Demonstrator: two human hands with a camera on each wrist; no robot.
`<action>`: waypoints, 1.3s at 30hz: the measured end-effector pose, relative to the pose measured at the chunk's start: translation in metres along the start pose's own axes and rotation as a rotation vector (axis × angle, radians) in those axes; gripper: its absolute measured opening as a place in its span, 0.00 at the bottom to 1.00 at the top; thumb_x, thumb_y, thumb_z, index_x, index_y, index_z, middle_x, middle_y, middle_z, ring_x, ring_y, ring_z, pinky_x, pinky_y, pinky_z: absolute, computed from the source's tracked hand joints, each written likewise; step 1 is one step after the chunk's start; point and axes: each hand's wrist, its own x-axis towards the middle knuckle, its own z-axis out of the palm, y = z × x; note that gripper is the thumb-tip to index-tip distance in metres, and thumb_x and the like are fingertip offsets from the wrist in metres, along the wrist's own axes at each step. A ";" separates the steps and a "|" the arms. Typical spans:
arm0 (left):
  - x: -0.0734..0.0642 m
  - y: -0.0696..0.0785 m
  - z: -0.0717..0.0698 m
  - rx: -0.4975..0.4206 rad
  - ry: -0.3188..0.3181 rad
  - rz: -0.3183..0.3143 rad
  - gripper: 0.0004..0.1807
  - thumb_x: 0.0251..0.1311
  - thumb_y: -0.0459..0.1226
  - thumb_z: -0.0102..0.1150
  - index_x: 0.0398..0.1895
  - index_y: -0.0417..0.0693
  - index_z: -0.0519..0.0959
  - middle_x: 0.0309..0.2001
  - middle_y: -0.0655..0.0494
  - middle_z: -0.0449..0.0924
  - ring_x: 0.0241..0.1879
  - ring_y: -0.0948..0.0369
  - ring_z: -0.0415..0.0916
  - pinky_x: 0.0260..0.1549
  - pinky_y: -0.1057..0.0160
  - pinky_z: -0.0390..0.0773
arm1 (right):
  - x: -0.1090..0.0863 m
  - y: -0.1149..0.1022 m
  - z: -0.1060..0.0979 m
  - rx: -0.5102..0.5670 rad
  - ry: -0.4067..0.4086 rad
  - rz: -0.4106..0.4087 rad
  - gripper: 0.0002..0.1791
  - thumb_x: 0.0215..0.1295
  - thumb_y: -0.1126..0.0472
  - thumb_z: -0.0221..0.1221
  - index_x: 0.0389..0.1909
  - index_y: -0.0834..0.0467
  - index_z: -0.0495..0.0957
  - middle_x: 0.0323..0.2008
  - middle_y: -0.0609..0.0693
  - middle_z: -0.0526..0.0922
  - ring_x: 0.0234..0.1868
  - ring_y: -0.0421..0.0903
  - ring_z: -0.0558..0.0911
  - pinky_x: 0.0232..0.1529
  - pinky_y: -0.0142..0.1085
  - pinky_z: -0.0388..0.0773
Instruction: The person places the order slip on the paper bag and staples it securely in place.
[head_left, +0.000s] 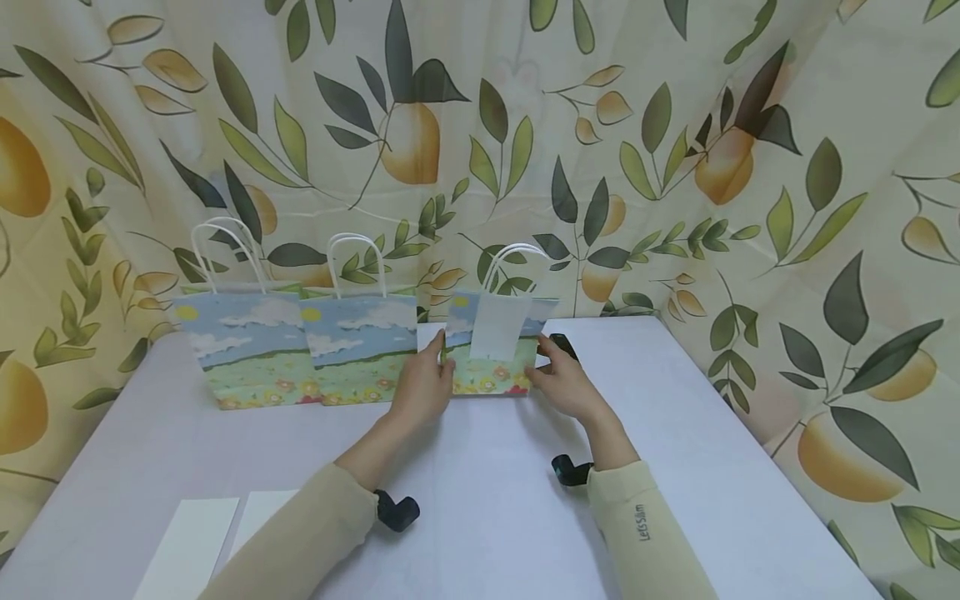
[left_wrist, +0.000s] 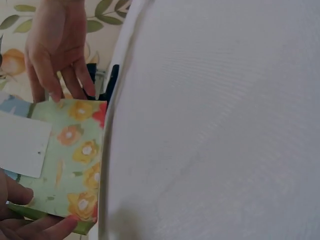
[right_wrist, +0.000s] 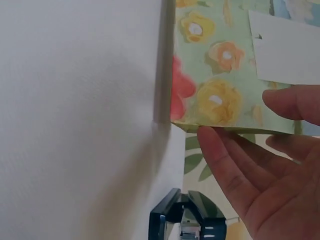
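Observation:
A small paper gift bag, printed with sky, grass and flowers, stands upright with white handles. A white card lies against its front, and a tiny hole shows near the card's lower edge in the left wrist view. On the bag's left side my left hand holds the edge, thumb toward the front and fingers along the side panel. My right hand holds the opposite side. In the right wrist view its thumb overlaps the flowered front, while the fingertips touch the side panel.
Two matching gift bags, one at far left and one beside it, stand in the same row. White cards lie at the table's front left. A dark device with a metal part sits beyond my right hand. A patterned curtain hangs behind.

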 end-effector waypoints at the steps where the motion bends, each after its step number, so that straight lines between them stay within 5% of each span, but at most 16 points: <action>1: 0.000 -0.001 0.001 0.001 -0.006 -0.009 0.32 0.78 0.35 0.49 0.81 0.38 0.56 0.13 0.56 0.68 0.10 0.64 0.60 0.11 0.67 0.63 | 0.000 0.001 0.001 -0.002 -0.005 0.002 0.39 0.75 0.63 0.55 0.82 0.59 0.50 0.74 0.66 0.67 0.58 0.59 0.84 0.55 0.49 0.83; 13: 0.002 -0.001 0.009 0.002 -0.109 -0.119 0.45 0.70 0.35 0.52 0.84 0.41 0.42 0.14 0.57 0.66 0.09 0.64 0.53 0.09 0.67 0.58 | 0.001 0.005 0.009 0.032 -0.038 0.009 0.46 0.73 0.65 0.55 0.85 0.52 0.41 0.77 0.65 0.63 0.56 0.57 0.84 0.51 0.43 0.82; 16: 0.003 0.000 0.010 -0.009 -0.123 -0.136 0.47 0.69 0.37 0.53 0.84 0.41 0.38 0.24 0.49 0.74 0.11 0.64 0.54 0.10 0.66 0.58 | 0.002 0.006 0.010 0.048 -0.042 0.004 0.48 0.73 0.66 0.55 0.85 0.52 0.37 0.78 0.66 0.61 0.56 0.58 0.83 0.51 0.42 0.82; 18: 0.003 0.001 0.011 -0.014 -0.126 -0.141 0.49 0.69 0.38 0.54 0.84 0.42 0.37 0.42 0.42 0.82 0.12 0.63 0.55 0.11 0.65 0.59 | 0.001 0.006 0.009 0.049 -0.042 0.005 0.49 0.73 0.66 0.55 0.85 0.52 0.35 0.79 0.65 0.59 0.57 0.59 0.83 0.53 0.43 0.82; 22: 0.001 0.002 0.012 -0.013 -0.128 -0.146 0.50 0.69 0.39 0.55 0.84 0.42 0.36 0.76 0.38 0.64 0.13 0.63 0.56 0.14 0.64 0.61 | 0.001 0.004 0.008 0.035 -0.046 0.013 0.50 0.73 0.65 0.56 0.84 0.54 0.33 0.80 0.65 0.57 0.61 0.60 0.82 0.57 0.47 0.82; 24: -0.001 0.003 0.012 -0.018 -0.135 -0.150 0.51 0.69 0.40 0.56 0.84 0.43 0.35 0.80 0.40 0.57 0.13 0.63 0.56 0.14 0.64 0.62 | 0.000 0.002 0.005 0.033 -0.046 0.023 0.50 0.73 0.64 0.56 0.84 0.54 0.33 0.80 0.64 0.56 0.63 0.61 0.81 0.59 0.49 0.81; 29: -0.011 0.009 0.005 -0.019 -0.162 -0.142 0.52 0.69 0.43 0.58 0.85 0.44 0.36 0.80 0.40 0.59 0.14 0.59 0.60 0.16 0.60 0.67 | -0.003 -0.005 -0.005 0.006 -0.033 0.050 0.49 0.75 0.60 0.57 0.84 0.55 0.34 0.81 0.63 0.54 0.69 0.62 0.76 0.63 0.55 0.78; 32: -0.022 0.014 -0.002 0.011 -0.195 -0.116 0.51 0.71 0.45 0.58 0.85 0.46 0.37 0.82 0.43 0.55 0.26 0.53 0.77 0.29 0.53 0.78 | -0.005 -0.010 -0.013 0.021 0.010 0.076 0.45 0.75 0.58 0.57 0.84 0.57 0.41 0.80 0.64 0.56 0.72 0.63 0.72 0.65 0.58 0.76; 34: -0.029 0.017 -0.007 0.032 -0.215 -0.096 0.50 0.72 0.47 0.58 0.85 0.47 0.38 0.82 0.46 0.53 0.50 0.48 0.84 0.48 0.48 0.82 | -0.008 -0.015 -0.019 0.036 0.054 0.090 0.41 0.76 0.58 0.57 0.82 0.58 0.47 0.77 0.65 0.60 0.71 0.63 0.72 0.66 0.59 0.76; 36: -0.036 0.019 -0.014 0.053 -0.227 -0.076 0.49 0.72 0.48 0.58 0.85 0.49 0.41 0.83 0.48 0.52 0.70 0.48 0.73 0.63 0.44 0.77 | -0.010 -0.022 -0.022 0.058 0.095 0.102 0.37 0.76 0.58 0.57 0.79 0.58 0.53 0.74 0.65 0.64 0.70 0.63 0.73 0.65 0.58 0.76; 39: -0.046 0.020 -0.026 0.078 -0.228 -0.064 0.47 0.72 0.49 0.58 0.85 0.53 0.45 0.82 0.50 0.55 0.79 0.49 0.60 0.70 0.40 0.69 | -0.015 -0.030 -0.024 0.057 0.130 0.099 0.31 0.77 0.58 0.56 0.75 0.59 0.59 0.68 0.64 0.70 0.67 0.60 0.76 0.62 0.55 0.78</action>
